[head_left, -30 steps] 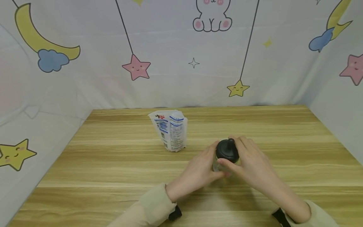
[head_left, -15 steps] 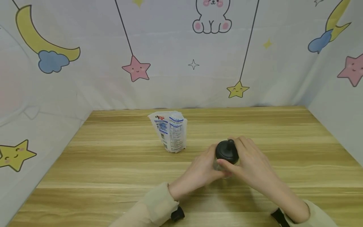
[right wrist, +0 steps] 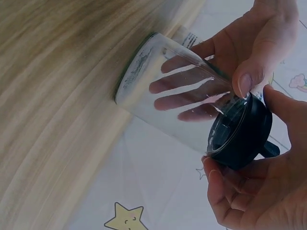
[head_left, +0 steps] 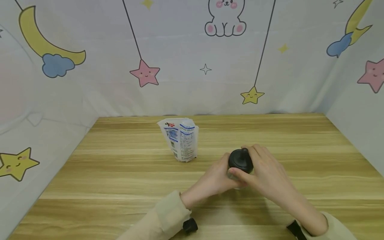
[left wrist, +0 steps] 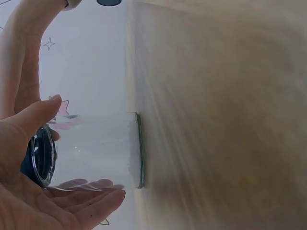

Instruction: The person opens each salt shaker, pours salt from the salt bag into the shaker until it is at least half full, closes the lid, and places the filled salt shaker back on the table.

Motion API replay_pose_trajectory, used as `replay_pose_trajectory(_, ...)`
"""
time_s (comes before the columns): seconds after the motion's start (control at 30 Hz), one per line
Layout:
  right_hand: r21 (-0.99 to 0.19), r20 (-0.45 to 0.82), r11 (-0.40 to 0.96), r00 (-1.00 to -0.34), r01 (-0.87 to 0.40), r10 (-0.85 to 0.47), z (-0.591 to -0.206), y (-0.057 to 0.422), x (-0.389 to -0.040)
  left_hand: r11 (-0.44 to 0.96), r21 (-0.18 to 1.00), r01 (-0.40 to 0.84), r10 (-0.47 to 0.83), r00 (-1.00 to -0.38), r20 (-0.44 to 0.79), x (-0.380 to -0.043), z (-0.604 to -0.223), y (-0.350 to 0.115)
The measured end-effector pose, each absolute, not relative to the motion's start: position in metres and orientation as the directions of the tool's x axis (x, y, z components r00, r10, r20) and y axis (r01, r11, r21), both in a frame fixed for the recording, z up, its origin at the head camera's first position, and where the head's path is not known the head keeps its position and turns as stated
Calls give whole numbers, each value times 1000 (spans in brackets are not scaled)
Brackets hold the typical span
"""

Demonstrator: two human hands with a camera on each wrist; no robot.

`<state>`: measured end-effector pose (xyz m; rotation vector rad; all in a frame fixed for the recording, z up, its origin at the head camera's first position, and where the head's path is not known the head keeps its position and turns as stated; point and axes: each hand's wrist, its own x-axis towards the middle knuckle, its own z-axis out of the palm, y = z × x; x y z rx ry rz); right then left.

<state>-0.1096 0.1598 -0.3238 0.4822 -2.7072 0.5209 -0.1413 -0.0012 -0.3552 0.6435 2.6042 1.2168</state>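
Observation:
A clear glass jar [left wrist: 96,153] stands upright on the table, topped by a black lid [head_left: 240,160] with a small stubby spout. My left hand [head_left: 214,178] holds the jar's glass body, its thumb near the neck and its fingers [right wrist: 187,86] showing through the glass in the right wrist view. My right hand [head_left: 267,173] grips the lid from the right, thumb on the near side and fingers on the far side. Through the glass the jar's inside looks empty.
A white plastic pouch [head_left: 184,141] with blue print stands on the wooden table [head_left: 120,186], beyond the jar and to its left. White fabric [head_left: 180,93] with stars and moons hangs behind the table and along its sides.
My left hand and sleeve have shifted slightly to the right around the jar, and its thumb shows less. The right hand stays on the lid. The pouch has not moved.

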Motion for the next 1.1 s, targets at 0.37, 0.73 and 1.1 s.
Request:
replay_pose_trajectory(0.37,-304,350,884,-905,-355,-243,-321,160,-110,543,787,293,484,-875,-9,-149,-357,3)
replay_pose_trajectory(0.73,-282,371,881,-890,-380,-265,-321,159,-111,511,815,274,501,-865,-23,-152,-357,-2)
replay_pose_trajectory(1.1,-266,391,870,-871,-416,-297,-324,160,-115,492,821,292,519,-855,-7,-153,-357,-3)
